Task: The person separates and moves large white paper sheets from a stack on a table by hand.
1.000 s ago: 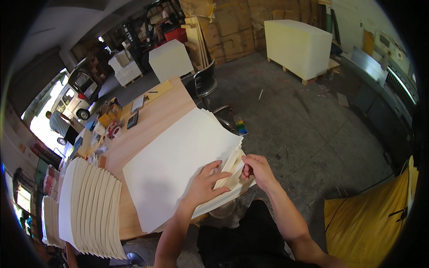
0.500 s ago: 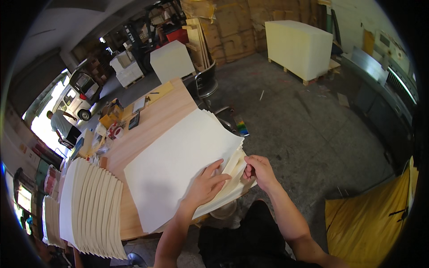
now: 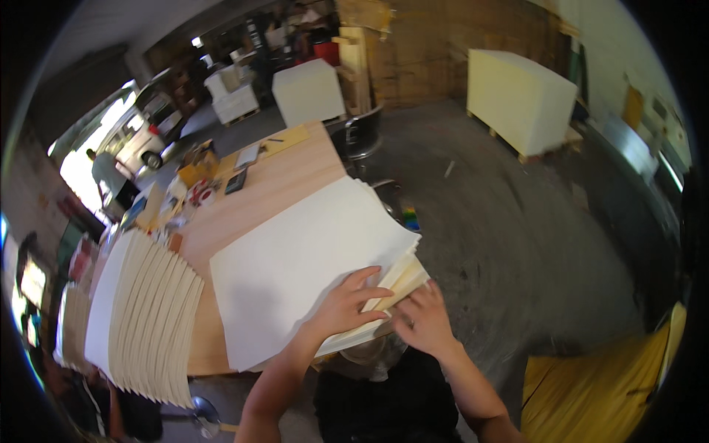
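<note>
A stack of large white paper sheets (image 3: 295,258) lies on the wooden table in front of me, its sheets fanned and lifted along the near right edge. My left hand (image 3: 351,304) rests on top of it near that edge, fingers spread and holding nothing. Just to its right, my right hand (image 3: 425,317) is against the lifted sheet edges, slightly blurred, with its fingers apart. Between the two hands, the raised cream-coloured sheet edges (image 3: 406,279) bend upward.
Left of me stands a fanned pile of sheets (image 3: 148,317). Tape rolls (image 3: 199,193) and a calculator (image 3: 236,181) sit farther along the wooden table (image 3: 277,173). Behind it is a black chair (image 3: 358,136). White block-shaped stacks (image 3: 521,100) stand on pallets. A person (image 3: 111,181) is near the doorway.
My right hand has moved down and its closed fingers have spread at the sheet edges. My left hand stays on the stack. The whole view has shifted slightly.
</note>
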### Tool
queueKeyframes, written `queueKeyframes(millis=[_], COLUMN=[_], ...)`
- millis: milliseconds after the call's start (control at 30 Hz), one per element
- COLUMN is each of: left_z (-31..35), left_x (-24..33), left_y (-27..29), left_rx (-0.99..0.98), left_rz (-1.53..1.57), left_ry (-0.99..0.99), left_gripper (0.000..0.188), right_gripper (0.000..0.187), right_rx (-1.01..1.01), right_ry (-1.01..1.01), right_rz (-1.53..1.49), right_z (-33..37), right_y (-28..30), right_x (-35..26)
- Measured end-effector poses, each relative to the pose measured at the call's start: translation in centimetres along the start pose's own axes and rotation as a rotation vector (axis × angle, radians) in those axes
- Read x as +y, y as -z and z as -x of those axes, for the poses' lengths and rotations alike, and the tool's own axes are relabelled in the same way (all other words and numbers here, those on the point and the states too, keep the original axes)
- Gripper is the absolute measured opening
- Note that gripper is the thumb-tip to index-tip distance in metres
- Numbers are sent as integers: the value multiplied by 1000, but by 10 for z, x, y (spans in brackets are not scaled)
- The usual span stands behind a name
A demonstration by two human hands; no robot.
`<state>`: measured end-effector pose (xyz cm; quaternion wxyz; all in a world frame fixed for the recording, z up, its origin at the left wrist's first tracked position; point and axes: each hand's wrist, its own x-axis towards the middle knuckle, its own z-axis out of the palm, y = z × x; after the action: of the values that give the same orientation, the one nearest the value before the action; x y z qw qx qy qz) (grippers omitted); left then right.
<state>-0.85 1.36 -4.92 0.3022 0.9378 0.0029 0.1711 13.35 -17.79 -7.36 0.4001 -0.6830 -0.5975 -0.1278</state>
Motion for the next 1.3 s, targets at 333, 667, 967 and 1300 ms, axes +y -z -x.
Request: queueKeyframes(millis=[333, 667, 967, 1300], left_z=[42, 207, 238, 255], left_x=[7, -13, 25, 123], left_y=[-46, -2, 1, -31], left_rx=[192, 714, 702, 891], left_rz=[-395, -1069, -898, -285], left_ry=[-167, 596, 638, 483], left_gripper=[52, 36, 12, 50], right_gripper=[55, 65, 62, 72], right_rx=[-674, -488, -364, -281], right_ry=[-181, 131, 331, 1027], right_rz=[-176, 148, 245, 1021], right_z=[15, 10, 18, 30], right_y=[-14, -21, -42, -44], right_x=[-8, 20, 36, 92])
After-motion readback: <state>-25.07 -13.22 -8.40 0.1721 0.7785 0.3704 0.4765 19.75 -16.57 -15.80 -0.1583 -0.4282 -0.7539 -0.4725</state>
